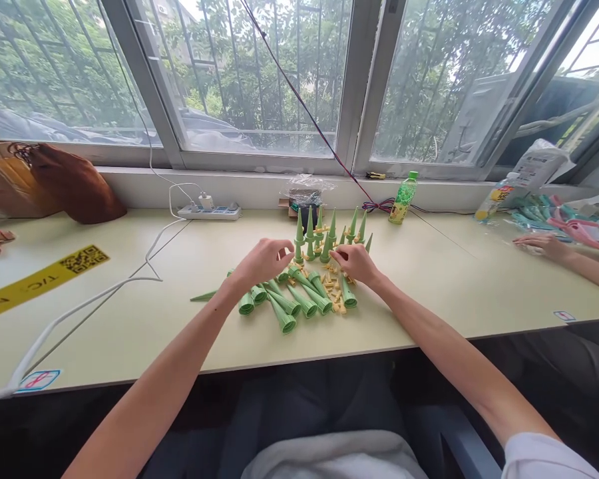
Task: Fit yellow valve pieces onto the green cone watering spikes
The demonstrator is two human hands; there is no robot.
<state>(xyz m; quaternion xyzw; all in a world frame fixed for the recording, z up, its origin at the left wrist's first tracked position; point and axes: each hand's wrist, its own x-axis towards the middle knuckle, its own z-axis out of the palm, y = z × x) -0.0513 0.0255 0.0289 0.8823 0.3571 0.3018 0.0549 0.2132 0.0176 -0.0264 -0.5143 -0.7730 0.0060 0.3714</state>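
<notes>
Several green plastic cones lie on their sides on the pale table, mixed with small yellow pieces. More green cones stand upright in a group behind them. My left hand hovers over the lying cones with fingers curled, its tips beside an upright cone. My right hand rests at the right of the pile, fingers pinched together near the yellow pieces. What either hand holds is hidden.
A white power strip with a cable lies at the back left, beside a brown bag. A green bottle stands on the sill side. Another person's hand works at the far right among plastic packets.
</notes>
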